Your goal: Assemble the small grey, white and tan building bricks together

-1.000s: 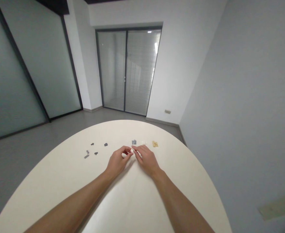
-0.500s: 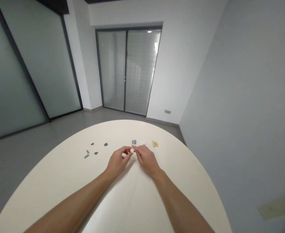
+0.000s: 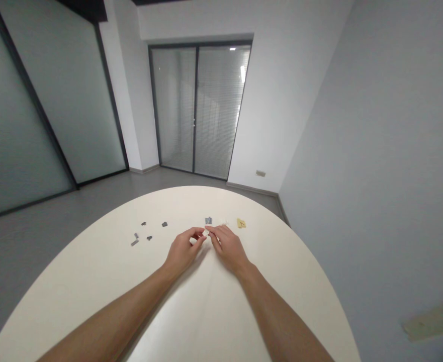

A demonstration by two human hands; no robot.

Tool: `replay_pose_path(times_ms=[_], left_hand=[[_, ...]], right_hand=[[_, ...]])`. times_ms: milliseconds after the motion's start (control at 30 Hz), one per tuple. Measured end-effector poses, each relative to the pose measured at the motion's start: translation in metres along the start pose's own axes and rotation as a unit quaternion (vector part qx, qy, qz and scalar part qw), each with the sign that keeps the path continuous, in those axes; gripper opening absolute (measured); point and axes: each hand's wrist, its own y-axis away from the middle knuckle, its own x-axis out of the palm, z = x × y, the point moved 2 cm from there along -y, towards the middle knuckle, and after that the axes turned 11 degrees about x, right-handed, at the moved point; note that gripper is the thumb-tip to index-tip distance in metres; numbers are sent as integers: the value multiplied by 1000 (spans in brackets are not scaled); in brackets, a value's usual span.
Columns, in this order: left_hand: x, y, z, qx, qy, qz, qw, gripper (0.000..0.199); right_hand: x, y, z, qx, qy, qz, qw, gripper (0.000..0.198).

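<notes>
Between my two hands is a small white piece (image 3: 206, 233), too small to tell its exact kind. My left hand (image 3: 183, 249) pinches it from the left between thumb and fingers. From the right, my right hand (image 3: 227, 246) has its fingertips closed on the same piece, partly covering it. Just beyond the fingers lie small blue-grey pieces (image 3: 208, 220). Some white pieces (image 3: 223, 221) lie behind my right hand, faint against the tabletop. To the right of them are flat yellow pieces (image 3: 241, 223).
Both forearms reach over a round white table (image 3: 191, 311). On its left side lie a dark grey piece (image 3: 164, 224), smaller dark pieces (image 3: 149, 238) and light grey bars (image 3: 135, 243). Past the far edge are a grey floor and a glass door (image 3: 194, 110).
My hands stay in nearly the same place on the white piece. Only a slight shift of the fingers shows, and the pieces on the table have not moved.
</notes>
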Motion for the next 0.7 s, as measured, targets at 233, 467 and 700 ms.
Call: replay_pose_path(times_ms=[233,467,700], left_hand=[[1,0,3,8,2,-9,1000,29],[0,0,2,3,5,-9,1000,28],[1,0,5,-2,10,-2,1000,29]], right_hand=[[0,1,0,5,2,-5,1000,26],[-1,2,0,34,-10,-1,999,21],[1,2,-2,35,-5,-15,999,15]])
